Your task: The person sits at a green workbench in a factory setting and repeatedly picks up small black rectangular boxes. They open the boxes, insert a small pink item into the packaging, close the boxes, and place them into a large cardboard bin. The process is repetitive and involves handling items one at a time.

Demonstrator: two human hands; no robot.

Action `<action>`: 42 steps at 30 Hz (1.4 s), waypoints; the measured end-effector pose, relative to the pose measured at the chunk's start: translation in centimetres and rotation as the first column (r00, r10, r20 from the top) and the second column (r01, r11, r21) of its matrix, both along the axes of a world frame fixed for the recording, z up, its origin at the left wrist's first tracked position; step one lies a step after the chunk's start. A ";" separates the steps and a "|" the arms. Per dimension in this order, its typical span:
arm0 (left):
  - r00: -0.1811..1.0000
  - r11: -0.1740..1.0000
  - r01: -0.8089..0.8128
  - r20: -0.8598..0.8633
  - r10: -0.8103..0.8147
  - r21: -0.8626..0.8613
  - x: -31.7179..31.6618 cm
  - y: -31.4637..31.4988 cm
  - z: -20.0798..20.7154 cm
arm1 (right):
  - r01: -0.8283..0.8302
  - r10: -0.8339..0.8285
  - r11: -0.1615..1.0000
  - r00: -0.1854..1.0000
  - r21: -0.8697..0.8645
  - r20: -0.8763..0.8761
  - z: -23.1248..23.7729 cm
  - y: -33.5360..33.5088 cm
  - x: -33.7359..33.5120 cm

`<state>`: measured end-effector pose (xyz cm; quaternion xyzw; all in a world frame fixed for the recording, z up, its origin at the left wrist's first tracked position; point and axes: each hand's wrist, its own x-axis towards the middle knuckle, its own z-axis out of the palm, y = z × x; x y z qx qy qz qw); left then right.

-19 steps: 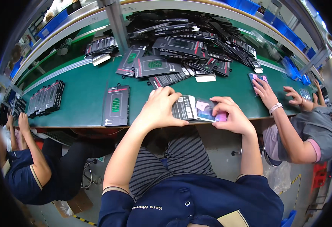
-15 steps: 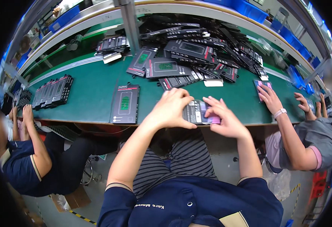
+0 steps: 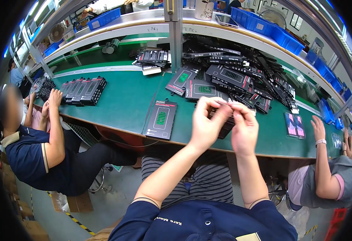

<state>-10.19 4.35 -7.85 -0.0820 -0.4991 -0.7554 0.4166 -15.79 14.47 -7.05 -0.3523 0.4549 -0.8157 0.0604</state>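
Note:
My left hand (image 3: 206, 125) and my right hand (image 3: 245, 130) are raised close together over the table's front edge. Both are closed in a pinch, fingertips nearly meeting. Something thin and pale shows between the fingertips, too slight to name. Part of a dark box (image 3: 227, 129) appears in the gap between my hands; whether it is held or lies on the table I cannot tell. To the left, a flat black box (image 3: 162, 120) with a green battery picture lies face up near the edge. Beyond my hands, a large heap of similar black boxes (image 3: 230, 75) fills the table's back.
Black boxes (image 3: 83, 91) stand in a row on the left before a co-worker (image 3: 35, 154). Two pink-and-clear packets (image 3: 295, 125) lie on the right near another co-worker's hand (image 3: 317, 128). A metal post (image 3: 176, 44) and shelf with blue bins (image 3: 252, 22) rise behind the green table (image 3: 123, 106).
My hands have lifted off the black box and purple-pink packet and come together in a pinch. The view has shifted. The right co-worker's hand has left the pink packet.

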 end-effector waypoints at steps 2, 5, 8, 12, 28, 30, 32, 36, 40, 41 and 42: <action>1.000 0.997 0.026 0.010 -0.027 0.075 0.5 -0.7 1.1 | 0.137 -0.140 0.990 0.961 -0.029 -0.239 -1.0 -0.8 0.4; 0.999 0.999 -0.041 0.036 0.041 -0.006 0.9 -0.5 1.5 | -0.010 0.009 0.999 1.000 -0.051 -0.021 -0.3 -0.4 0.4; 0.998 0.999 -0.031 0.050 0.029 0.034 0.8 -0.8 1.4 | -0.056 0.071 0.989 0.992 -0.138 0.100 0.1 -0.7 0.2; 0.962 0.939 -0.273 -0.040 0.271 -0.207 0.4 -0.7 0.2 | 0.116 -0.121 0.992 0.986 -0.051 -0.119 -2.3 -0.9 -0.1; 0.147 0.214 -0.099 0.199 0.969 -0.972 10.2 -10.2 -0.1 | 0.793 0.099 0.472 0.387 0.385 -0.917 -4.2 -1.2 -1.9; 0.145 -0.022 -0.028 -0.025 0.989 -0.999 9.1 -8.5 0.1 | 0.788 0.143 0.440 0.411 0.430 -0.900 -5.0 -0.2 -1.6; 0.472 0.084 -0.156 0.000 0.881 -0.984 6.8 -5.8 0.2 | 0.694 0.176 0.555 0.441 0.459 -0.880 -3.5 0.9 0.1; 0.624 0.057 0.021 0.057 0.779 -0.998 4.8 -2.0 -2.6 | 0.603 -0.072 0.736 0.524 0.310 -0.849 -1.8 4.5 -2.3; 0.669 0.055 0.131 0.129 0.732 -0.990 4.5 -2.1 -1.4 | 0.975 -0.256 -0.068 0.190 0.213 -0.948 -3.8 16.5 -16.8; 0.700 0.066 0.099 0.117 0.705 -0.993 4.2 -2.3 -1.4 | 0.889 -0.188 -0.354 0.235 0.289 -0.954 -5.1 19.8 -19.0; 0.719 0.079 0.071 0.106 0.687 -0.994 4.2 -2.5 -1.5 | 0.831 -0.190 -0.306 0.424 0.464 -0.885 -5.4 21.3 -19.3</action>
